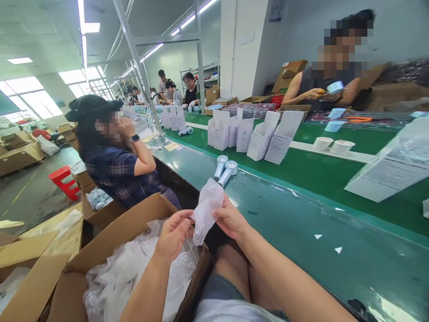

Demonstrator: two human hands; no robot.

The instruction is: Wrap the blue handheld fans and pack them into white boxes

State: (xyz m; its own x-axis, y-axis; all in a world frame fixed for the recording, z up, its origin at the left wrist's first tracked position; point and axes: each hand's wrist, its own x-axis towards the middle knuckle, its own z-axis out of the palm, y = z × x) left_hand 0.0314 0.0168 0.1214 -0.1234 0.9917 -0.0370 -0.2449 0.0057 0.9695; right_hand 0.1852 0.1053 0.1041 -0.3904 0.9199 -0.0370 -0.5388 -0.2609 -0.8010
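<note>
Between my hands is a translucent white bubble-wrap bag, held up over the table's near edge. The fingers of my left hand pinch its left side. My right hand grips the bag's right side, thumb in front. Whether anything sits inside the bag I cannot make out. Just beyond it, two light-blue and silver handheld devices with round heads lie side by side on the green table. Below my left hand stands an open cardboard box full of loose clear and white plastic bags.
Open white cartons stand along the green conveyor, with another tilted carton at right. Two white cups sit near them. A co-worker sits at left; another person works across the line. A red stool stands behind.
</note>
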